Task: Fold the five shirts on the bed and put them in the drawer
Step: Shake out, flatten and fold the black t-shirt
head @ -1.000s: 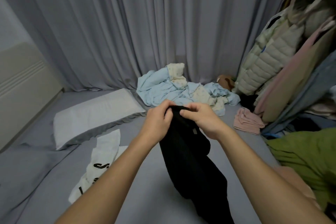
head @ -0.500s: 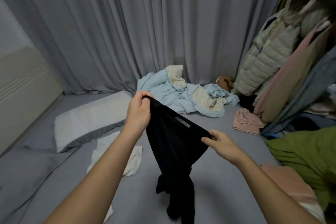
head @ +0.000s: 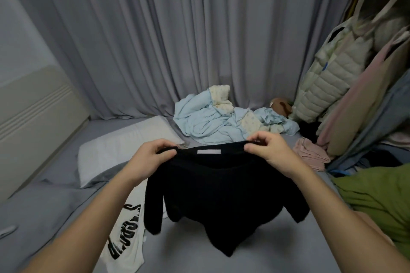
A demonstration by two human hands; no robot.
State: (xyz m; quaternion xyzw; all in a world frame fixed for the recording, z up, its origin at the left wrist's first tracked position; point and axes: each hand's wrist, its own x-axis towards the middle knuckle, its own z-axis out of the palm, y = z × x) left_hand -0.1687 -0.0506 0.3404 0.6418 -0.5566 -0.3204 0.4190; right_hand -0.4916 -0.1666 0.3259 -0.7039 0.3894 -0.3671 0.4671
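Both grips clamped on the black shirt [head: 224, 193]: left hand [head: 148, 157] pinches the shoulder seam left of the neck label, right hand [head: 269, 150] pinches the matching spot on the other side. Shirt hangs below the grips, spread wide, hem just above or brushing the bed [head: 266, 250], can't tell which.

Step in hand, I'd say: lay it flat for folding. I'd keep both pinches level and the collar taut, lower it straight down so the hem lands first, then drag away from me to smooth it. Left sleeve dangles crooked, needs flattening.

Around: white printed shirt [head: 126, 235] lies below the left grip, partly under the black one, likely in the way of a clean lay-down. Pillow [head: 115, 148] beyond the left grip. Blue blanket heap [head: 210, 122] past both grips. Pink garment [head: 310, 155] and green cloth [head: 381, 193] out past the right grip. No drawer visible.
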